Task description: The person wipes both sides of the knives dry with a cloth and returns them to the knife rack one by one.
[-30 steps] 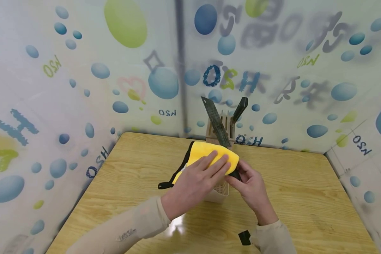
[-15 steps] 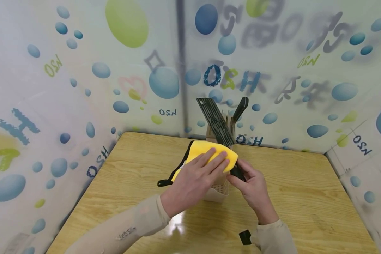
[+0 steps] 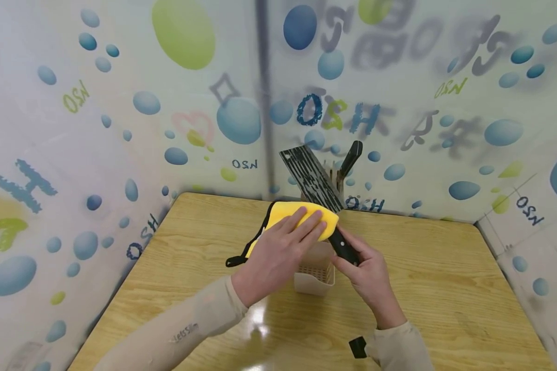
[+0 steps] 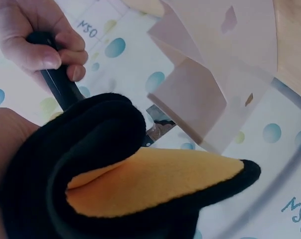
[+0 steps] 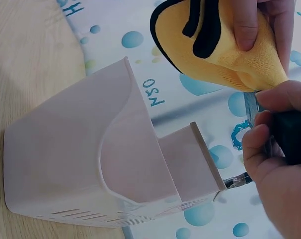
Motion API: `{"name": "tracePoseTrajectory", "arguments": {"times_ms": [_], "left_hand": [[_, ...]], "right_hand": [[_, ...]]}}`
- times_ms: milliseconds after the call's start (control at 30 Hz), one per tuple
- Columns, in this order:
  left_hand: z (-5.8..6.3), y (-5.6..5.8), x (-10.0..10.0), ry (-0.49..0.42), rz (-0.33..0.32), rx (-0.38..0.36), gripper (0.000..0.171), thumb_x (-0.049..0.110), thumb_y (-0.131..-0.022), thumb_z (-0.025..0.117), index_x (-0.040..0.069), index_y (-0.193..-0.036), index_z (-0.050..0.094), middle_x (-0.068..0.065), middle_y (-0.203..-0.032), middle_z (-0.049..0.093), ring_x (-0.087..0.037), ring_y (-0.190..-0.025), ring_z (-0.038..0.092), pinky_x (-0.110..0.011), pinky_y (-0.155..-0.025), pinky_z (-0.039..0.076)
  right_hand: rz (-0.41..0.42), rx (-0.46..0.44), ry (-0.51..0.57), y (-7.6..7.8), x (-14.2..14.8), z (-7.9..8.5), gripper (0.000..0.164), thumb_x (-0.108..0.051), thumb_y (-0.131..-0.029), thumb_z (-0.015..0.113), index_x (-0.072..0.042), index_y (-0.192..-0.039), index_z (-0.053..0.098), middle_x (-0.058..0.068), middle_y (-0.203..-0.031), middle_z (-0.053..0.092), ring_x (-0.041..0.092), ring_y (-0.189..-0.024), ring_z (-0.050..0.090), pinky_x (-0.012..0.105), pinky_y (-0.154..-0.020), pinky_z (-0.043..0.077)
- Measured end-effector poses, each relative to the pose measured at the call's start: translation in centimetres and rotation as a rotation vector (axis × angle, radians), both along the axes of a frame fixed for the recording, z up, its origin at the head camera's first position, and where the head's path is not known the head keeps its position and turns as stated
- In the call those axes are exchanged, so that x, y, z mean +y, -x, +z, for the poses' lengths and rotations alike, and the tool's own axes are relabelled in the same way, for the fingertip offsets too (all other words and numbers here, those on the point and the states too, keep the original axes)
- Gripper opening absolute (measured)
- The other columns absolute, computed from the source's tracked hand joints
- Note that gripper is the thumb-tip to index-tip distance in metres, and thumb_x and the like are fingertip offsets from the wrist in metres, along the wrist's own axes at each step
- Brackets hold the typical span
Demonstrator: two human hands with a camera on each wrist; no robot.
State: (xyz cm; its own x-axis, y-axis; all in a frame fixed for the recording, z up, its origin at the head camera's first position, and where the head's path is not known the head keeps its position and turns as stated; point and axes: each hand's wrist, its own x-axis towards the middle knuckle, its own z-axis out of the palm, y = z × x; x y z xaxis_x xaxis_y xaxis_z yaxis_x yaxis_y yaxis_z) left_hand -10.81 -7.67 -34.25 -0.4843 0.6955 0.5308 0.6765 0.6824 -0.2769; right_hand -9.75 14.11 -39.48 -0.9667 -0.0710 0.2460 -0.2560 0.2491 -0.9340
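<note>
My right hand (image 3: pixel 366 270) grips the black handle of a cleaver (image 3: pixel 312 178), whose dark, streaked blade points up and to the left. Around the blade near the handle is a folded yellow cloth (image 3: pixel 283 209) with black edging and a loop. My left hand (image 3: pixel 278 252) pinches this cloth, its fingers laid across the top in the head view. The thumb side shows under the cloth (image 5: pixel 175 45) in the right wrist view. Part of the blade is hidden by the cloth.
Below and behind the cleaver, a pale knife holder (image 3: pixel 314 286) with a perforated front basket stands on the wooden table (image 3: pixel 204 226). Another black-handled blade (image 3: pixel 351 157) stands in its rear slots. Walls printed with blue and green dots enclose the table's back and sides.
The cleaver has turned from nearly edge-on to showing its broad face, its tip shifting left. My left hand and the cloth have moved slightly left, exposing more of the handle.
</note>
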Motion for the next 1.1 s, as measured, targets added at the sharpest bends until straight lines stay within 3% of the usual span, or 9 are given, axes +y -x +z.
{"name": "tracePoseTrajectory", "arguments": {"times_ms": [367, 567, 867, 1100], "left_hand": [[0.7, 1.2, -0.3, 0.021, 0.058, -0.013, 0.055, 0.0, -0.091, 0.074, 0.008, -0.144, 0.061, -0.011, -0.148, 0.059, -0.033, -0.135, 0.057, -0.037, -0.103, 0.055], [0.8, 1.2, -0.2, 0.089, 0.064, -0.001, 0.054, 0.001, -0.093, 0.074, 0.008, -0.145, 0.06, -0.009, -0.149, 0.058, -0.031, -0.136, 0.057, -0.035, -0.103, 0.055], [0.4, 0.2, 0.3, 0.142, -0.013, 0.027, 0.049, 0.005, -0.096, 0.072, 0.008, -0.144, 0.062, -0.007, -0.148, 0.059, -0.03, -0.138, 0.054, -0.033, -0.106, 0.053], [0.2, -0.8, 0.7, 0.192, -0.032, 0.047, 0.048, 0.01, -0.098, 0.071, 0.011, -0.145, 0.061, -0.005, -0.15, 0.058, -0.028, -0.14, 0.053, -0.032, -0.108, 0.051]], "right_hand": [[-0.044, 0.023, -0.061, 0.2, -0.1, -0.3, 0.052, 0.005, -0.087, 0.074, -0.003, -0.138, 0.067, 0.015, -0.12, 0.067, 0.026, -0.096, 0.054, 0.024, -0.073, 0.049], [-0.064, 0.04, -0.099, 0.1, -0.2, -0.2, 0.051, 0.004, -0.086, 0.074, -0.001, -0.137, 0.066, 0.016, -0.115, 0.066, 0.026, -0.092, 0.054, 0.024, -0.069, 0.048], [-0.061, 0.072, -0.139, 0.2, -0.4, -0.1, 0.053, 0.005, -0.086, 0.073, 0.002, -0.139, 0.063, 0.016, -0.113, 0.065, 0.024, -0.088, 0.054, 0.023, -0.067, 0.049], [-0.055, 0.113, -0.161, 0.2, -0.4, -0.4, 0.038, 0.008, -0.085, 0.072, 0.001, -0.123, 0.07, 0.012, -0.106, 0.062, 0.022, -0.082, 0.053, 0.023, -0.062, 0.048]]}}
